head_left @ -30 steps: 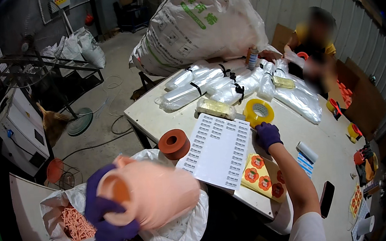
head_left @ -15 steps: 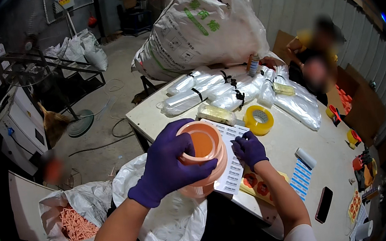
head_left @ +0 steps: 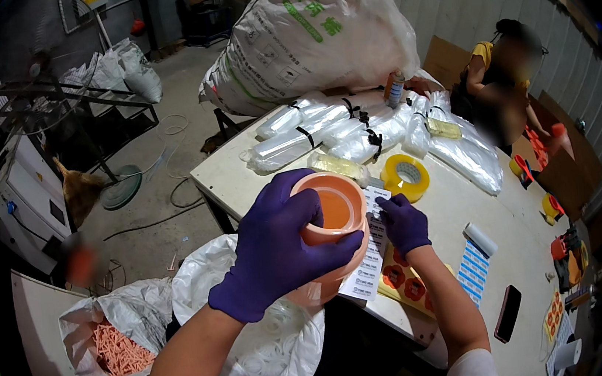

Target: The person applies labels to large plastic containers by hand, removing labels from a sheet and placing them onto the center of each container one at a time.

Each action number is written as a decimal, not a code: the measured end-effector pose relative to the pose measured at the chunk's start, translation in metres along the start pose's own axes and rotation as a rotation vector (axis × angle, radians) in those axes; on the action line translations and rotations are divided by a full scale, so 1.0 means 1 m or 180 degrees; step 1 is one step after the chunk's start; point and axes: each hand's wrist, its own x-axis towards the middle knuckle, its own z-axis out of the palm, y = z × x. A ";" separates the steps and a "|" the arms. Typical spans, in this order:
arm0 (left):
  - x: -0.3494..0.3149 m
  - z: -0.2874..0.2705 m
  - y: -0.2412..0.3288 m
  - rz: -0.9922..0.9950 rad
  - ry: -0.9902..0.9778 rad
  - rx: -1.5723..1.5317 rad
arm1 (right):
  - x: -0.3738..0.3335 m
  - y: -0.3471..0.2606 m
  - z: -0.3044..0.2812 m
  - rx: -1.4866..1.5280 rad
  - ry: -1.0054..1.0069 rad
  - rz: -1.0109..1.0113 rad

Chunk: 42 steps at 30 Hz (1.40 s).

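Observation:
My left hand, in a purple glove, grips a peach plastic container with a round open mouth, tilted over the table's near edge. Below the rim, part of its wider body is hidden behind my fingers. My right hand, gloved the same, has its thumb and fingers pinched together at the right edge of a white sheet of small printed labels. Whether a loose label sits between those fingertips is too small to tell. Beside the sheet, partly under my right forearm, lie sheets of round red stickers.
The table bears a yellow tape roll, bundled clear plastic bags, a spray can, a blue-and-white label strip and a phone. Sacks, one with pink pieces, stand near me. A co-worker sits beyond.
The container has moved a little right and up with my left hand. My right hand has drawn slightly right along the label sheet. The co-worker's arm now reaches into a cardboard box.

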 end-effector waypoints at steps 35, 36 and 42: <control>-0.256 -0.081 -0.062 -0.4061 -0.0280 -0.1775 | -0.182 -0.209 -0.069 0.2009 -0.0106 -0.1868; -0.252 -0.081 -0.059 -0.4116 -0.0153 -0.1946 | -0.184 -0.216 -0.071 0.1971 -0.0128 -0.2013; -0.246 -0.063 -0.068 -0.3857 0.0009 -0.1896 | -0.180 -0.238 -0.066 0.1622 0.0057 -0.2447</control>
